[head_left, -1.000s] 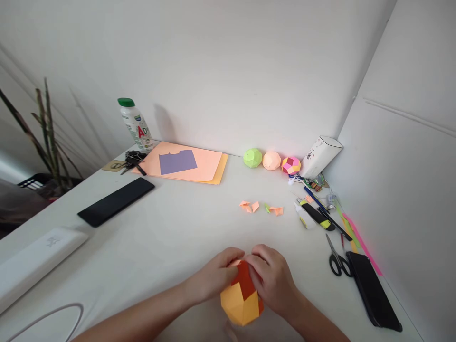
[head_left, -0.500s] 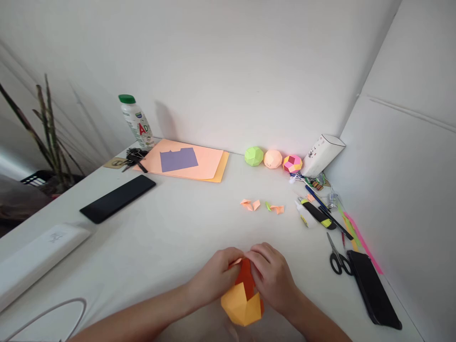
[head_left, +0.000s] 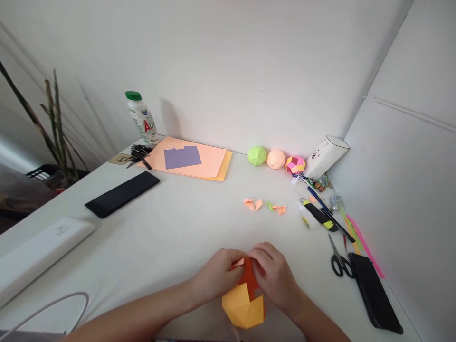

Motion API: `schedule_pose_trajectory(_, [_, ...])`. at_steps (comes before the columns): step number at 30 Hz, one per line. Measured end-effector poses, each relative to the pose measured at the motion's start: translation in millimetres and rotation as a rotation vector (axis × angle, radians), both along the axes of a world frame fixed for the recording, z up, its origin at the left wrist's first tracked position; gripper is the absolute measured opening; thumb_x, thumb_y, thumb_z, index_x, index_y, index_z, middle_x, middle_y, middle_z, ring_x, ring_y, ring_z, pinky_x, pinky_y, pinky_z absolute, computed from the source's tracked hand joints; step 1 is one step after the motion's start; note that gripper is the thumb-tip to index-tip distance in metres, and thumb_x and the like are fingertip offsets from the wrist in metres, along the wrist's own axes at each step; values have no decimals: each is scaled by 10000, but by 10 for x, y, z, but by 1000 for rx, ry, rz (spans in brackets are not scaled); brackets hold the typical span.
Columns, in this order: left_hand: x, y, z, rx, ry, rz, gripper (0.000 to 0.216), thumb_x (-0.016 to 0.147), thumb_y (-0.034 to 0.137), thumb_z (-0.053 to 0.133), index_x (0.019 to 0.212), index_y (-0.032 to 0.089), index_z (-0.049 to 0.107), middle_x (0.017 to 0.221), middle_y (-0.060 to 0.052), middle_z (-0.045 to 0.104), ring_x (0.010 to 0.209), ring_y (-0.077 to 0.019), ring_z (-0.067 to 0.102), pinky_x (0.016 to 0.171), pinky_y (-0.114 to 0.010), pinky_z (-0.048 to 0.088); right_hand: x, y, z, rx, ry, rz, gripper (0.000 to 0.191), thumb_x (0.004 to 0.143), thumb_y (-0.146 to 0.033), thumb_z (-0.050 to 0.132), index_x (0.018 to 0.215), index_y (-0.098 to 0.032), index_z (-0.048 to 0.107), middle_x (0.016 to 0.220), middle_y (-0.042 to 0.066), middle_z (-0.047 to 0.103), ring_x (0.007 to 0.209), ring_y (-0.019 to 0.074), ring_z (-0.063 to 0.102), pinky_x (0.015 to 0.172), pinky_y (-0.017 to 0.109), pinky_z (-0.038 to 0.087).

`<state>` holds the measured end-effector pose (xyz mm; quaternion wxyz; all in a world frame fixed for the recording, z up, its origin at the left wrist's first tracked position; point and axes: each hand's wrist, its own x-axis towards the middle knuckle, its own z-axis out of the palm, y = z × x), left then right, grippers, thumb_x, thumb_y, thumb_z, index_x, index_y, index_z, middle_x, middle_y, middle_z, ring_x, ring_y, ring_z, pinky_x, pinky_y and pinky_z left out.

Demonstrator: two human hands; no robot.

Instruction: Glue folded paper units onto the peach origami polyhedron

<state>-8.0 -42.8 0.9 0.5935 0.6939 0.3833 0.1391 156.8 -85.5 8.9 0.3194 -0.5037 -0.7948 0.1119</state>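
Both my hands grip a faceted paper ball (head_left: 245, 304) of yellow-orange and dark orange panels, low in the middle of the white table (head_left: 171, 232). My left hand (head_left: 216, 275) curls round its left side, fingertips pinched at the top. My right hand (head_left: 274, 278) covers the right side, its fingers pressed on a small peach paper piece (head_left: 239, 261) at the ball's top. Several small folded peach and green paper pieces (head_left: 265, 205) lie further back.
Three finished paper balls (head_left: 276, 159) sit by the back wall next to a white box (head_left: 325, 156). Scissors (head_left: 338, 259), a black phone (head_left: 374, 292), pens and a glue stick lie at right. Sheets of paper (head_left: 192, 164), a bottle (head_left: 143, 118), keys and a black phone (head_left: 123, 194) lie at left.
The hands have turned the paper ball slightly, and the dark orange panels show a notch now. The camera has shifted a little, sliding the scene rightward.
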Motion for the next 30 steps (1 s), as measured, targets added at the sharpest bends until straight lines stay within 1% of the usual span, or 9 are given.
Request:
schedule_pose_trajectory(8, [18,1,23,-2,-33,10,112,680,137,348,604,176,421,574,47,333,556,-102,310,488,-212,234,6,7,-28,-14,33,-32,276,771,12,436,880,-193,585,781,51,617,709,179,563,603,305,510])
schedule_pose_trajectory(13, [32,-20,-12,31,-31,36,178,688,113,351,650,154,520,589,31,451,573,-112,391,502,-205,289,-19,-18,-3,23,51,-14,231,787,11,442,838,-187,547,744,45,604,679,172,546,582,300,498])
schedule_pose_trajectory(15, [40,-30,-24,106,-24,43,203,665,79,349,652,153,537,599,24,500,587,-116,428,519,-200,319,-34,-35,12,65,69,-17,209,794,7,448,809,-184,534,752,53,593,682,170,543,583,299,498])
schedule_pose_trajectory(19, [40,-55,-41,345,12,94,262,621,15,342,644,169,553,632,11,573,608,-128,510,570,-213,399,-70,-65,45,136,72,-24,207,807,4,451,823,-176,553,781,70,566,682,164,539,564,284,492])
schedule_pose_trajectory(20, [34,-62,-50,410,11,117,297,625,5,342,686,172,580,696,-7,619,661,-142,556,615,-228,440,-78,-73,48,164,58,-26,213,807,8,455,842,-172,563,776,71,564,679,164,538,562,285,490])
schedule_pose_trajectory(22, [16,-76,-79,534,-4,167,377,659,-4,347,838,172,629,928,-63,682,860,-181,623,756,-281,503,-92,-93,40,238,31,-19,223,800,23,478,886,-159,575,766,74,570,686,170,538,578,299,492])
schedule_pose_trajectory(23, [6,-82,-98,592,-12,193,412,682,-2,350,927,168,634,1062,-91,669,973,-199,619,829,-312,510,-98,-105,30,278,23,-10,231,792,33,492,904,-149,578,769,79,579,700,175,541,593,309,494])
schedule_pose_trajectory(25, [-13,-92,-139,701,-11,235,441,707,1,360,1023,159,624,1198,-121,621,1088,-219,589,891,-352,515,-108,-130,5,351,23,5,239,776,54,516,912,-130,584,780,90,594,730,185,546,615,324,496])
schedule_pose_trajectory(30, [-21,-101,-162,905,-63,298,453,719,-36,361,1059,143,601,1180,-137,625,1062,-218,594,861,-359,554,-140,-164,-2,454,32,-16,210,777,43,537,865,-132,612,743,73,589,697,174,541,587,314,491])
